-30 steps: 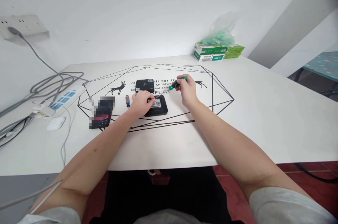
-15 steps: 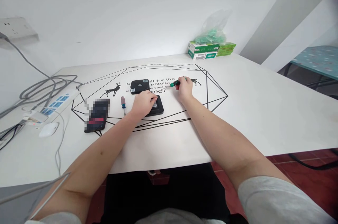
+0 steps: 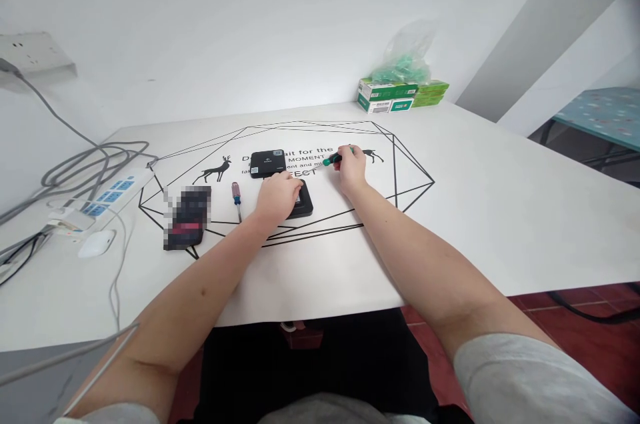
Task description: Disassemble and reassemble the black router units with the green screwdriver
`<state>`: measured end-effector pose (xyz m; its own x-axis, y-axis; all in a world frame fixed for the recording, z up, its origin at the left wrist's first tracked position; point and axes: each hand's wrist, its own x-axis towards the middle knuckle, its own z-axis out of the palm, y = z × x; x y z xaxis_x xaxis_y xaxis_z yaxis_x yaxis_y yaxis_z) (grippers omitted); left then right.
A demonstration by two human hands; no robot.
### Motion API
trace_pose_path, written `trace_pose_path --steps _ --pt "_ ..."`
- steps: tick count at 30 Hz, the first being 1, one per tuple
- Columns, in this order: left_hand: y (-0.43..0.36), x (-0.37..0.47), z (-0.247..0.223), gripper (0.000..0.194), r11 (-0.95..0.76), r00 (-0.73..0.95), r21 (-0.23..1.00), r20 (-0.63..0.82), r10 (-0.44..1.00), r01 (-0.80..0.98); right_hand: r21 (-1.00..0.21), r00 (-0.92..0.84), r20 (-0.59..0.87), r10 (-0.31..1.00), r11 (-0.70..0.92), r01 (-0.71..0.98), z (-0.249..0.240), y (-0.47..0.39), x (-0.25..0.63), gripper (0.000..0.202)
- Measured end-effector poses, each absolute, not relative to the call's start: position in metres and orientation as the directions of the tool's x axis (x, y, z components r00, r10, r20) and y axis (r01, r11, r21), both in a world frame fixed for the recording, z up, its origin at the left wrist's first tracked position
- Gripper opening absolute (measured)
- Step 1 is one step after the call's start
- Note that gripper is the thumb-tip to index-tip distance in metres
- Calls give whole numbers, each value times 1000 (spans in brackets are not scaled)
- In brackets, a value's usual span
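A black open case [image 3: 303, 206] lies flat on the white table, partly covered by my left hand [image 3: 281, 196]. The fingers of that hand are bent together at the case; whatever they pinch is too small or hidden to tell. My right hand [image 3: 351, 167] is closed round a green and black screwdriver [image 3: 335, 159], whose thin shaft points left toward the case. Behind the left hand lies a flat black cover [image 3: 268, 163] with small labels. A second screwdriver [image 3: 237, 194], with a purple and blue handle, rests to the left of the left hand.
A blurred phone [image 3: 189, 219] and a white earphone case [image 3: 97, 243] lie on the left, near a power strip [image 3: 114, 193] and coiled grey cables [image 3: 95, 161]. Green boxes [image 3: 389, 91] with a plastic bag on top stand at the back wall.
My left hand has shifted slightly right over the black case. My right hand keeps the screwdriver in nearly the same place. The whole view has moved a little.
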<state>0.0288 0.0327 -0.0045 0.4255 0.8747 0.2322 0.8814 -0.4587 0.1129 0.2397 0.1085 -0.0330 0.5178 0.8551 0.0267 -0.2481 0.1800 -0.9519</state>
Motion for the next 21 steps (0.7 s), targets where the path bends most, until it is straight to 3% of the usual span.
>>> trace_pose_path --steps 5,12,21 --pt "32 29 -2 31 -445 410 150 216 886 883 -952 523 38 851 189 -239 -34 110 240 11" --pt "24 34 3 34 -449 437 24 185 880 893 -957 532 49 845 193 -218 -33 108 239 9" --pt "23 37 4 34 -424 416 11 177 892 905 -959 528 56 848 193 -207 -31 106 238 7"
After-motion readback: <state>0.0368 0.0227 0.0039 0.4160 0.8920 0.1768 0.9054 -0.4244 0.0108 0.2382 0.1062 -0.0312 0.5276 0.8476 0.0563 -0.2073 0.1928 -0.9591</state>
